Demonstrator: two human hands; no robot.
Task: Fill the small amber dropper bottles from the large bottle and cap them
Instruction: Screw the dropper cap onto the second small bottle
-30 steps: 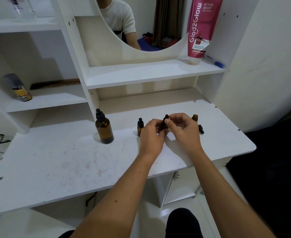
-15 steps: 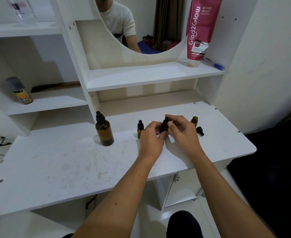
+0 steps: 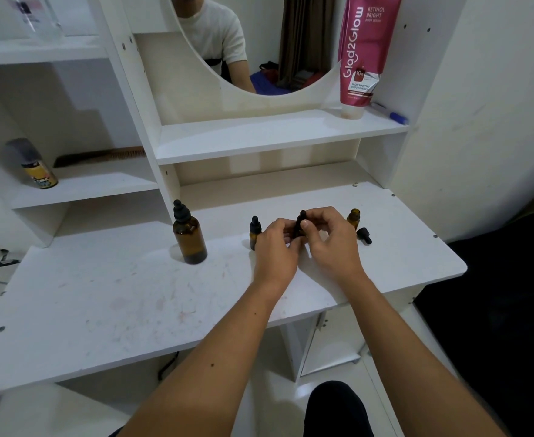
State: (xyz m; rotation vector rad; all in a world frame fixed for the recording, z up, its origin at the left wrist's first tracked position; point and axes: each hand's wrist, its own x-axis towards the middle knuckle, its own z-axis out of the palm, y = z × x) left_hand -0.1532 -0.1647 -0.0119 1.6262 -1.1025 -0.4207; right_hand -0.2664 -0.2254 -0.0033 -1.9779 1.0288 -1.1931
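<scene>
Both your hands pinch one small dropper bottle (image 3: 300, 225) mid-table: left hand (image 3: 276, 244) on its body, right hand (image 3: 328, 238) on its black cap. Far left stands the large bottle (image 3: 189, 236).

pink tube (image 3: 365, 48), 1 o'clock on the upper shelf: "Glad2Glow", "RETINOL BRIGHT", "10x", "GLOW BOOSTING"
spray can (image 3: 34, 164), 10 o'clock on the left shelf: label print too blurred to read

amber large bottle (image 3: 190, 237), black dropper cap (image 3: 364, 235), white table (image 3: 108, 298)
</scene>
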